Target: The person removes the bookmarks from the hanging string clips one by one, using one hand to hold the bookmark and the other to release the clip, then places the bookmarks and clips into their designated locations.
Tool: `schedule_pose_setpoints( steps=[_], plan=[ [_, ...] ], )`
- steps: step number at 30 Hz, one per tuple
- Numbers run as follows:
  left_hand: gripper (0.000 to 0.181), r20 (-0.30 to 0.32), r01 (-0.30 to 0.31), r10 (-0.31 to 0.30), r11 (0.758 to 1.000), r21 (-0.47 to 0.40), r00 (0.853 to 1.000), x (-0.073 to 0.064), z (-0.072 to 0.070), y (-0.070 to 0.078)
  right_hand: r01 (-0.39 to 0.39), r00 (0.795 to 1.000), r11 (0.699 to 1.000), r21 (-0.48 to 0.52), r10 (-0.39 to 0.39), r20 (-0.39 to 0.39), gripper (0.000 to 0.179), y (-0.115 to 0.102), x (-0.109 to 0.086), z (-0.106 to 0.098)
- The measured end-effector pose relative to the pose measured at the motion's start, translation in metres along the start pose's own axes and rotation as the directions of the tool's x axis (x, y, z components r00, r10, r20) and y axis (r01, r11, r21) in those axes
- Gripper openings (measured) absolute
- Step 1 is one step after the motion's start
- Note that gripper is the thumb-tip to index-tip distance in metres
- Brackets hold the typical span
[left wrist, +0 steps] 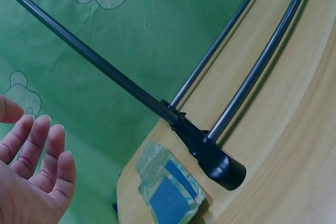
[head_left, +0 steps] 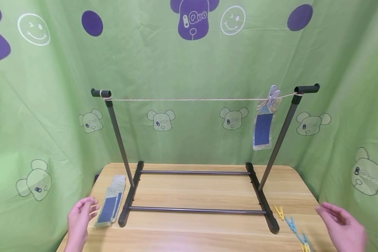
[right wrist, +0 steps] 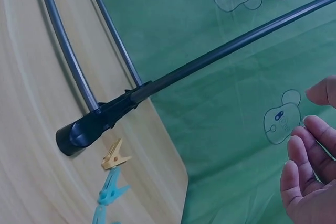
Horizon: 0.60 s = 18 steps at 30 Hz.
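Note:
My left hand (head_left: 81, 221), fingers loosely bent with nothing in them, hovers at the table's left side. Just right of it lie overlapping flat packets (head_left: 108, 208) with blue panels, also in the left wrist view as a small stack (left wrist: 168, 190). On the other side my right hand (head_left: 343, 225) is likewise bare, its fingers relaxed. A row of small clothespins lies to its left: a yellow clothespin (head_left: 279, 212), a blue clothespin (head_left: 291, 224) and more nearer me. One similar packet (head_left: 263, 129) hangs from the string, held by a pale clothespin (head_left: 273, 96).
A black rack with slanted posts (head_left: 121, 141) stands on the wooden table (head_left: 195, 225). White string (head_left: 182, 100) runs between the post tops. Its base bars (head_left: 196, 210) lie low across the tabletop. A green printed curtain (head_left: 189, 140) surrounds the back and sides.

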<state>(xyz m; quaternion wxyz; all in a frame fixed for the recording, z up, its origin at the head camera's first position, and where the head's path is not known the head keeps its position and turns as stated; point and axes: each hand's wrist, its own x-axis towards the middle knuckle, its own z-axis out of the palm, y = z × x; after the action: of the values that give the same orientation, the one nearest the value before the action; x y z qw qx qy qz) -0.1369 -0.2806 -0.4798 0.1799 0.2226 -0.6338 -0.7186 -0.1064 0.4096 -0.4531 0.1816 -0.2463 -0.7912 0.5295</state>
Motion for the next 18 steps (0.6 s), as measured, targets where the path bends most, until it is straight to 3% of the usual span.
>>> schedule_pose_setpoints(
  steps=[10,18],
  plan=[
    [0.009,0.076,-0.059,0.056,0.997,0.041,0.996,-0.006,0.011,0.013,0.103,0.995,0.993,0.054,-0.103,-0.004,0.033,-0.023,-0.005,0.004],
    [0.017,0.118,-0.070,0.063,0.996,0.059,0.991,-0.009,0.020,0.025,0.220,0.975,0.973,0.066,-0.222,0.028,0.037,-0.043,-0.008,0.002]
  ],
)
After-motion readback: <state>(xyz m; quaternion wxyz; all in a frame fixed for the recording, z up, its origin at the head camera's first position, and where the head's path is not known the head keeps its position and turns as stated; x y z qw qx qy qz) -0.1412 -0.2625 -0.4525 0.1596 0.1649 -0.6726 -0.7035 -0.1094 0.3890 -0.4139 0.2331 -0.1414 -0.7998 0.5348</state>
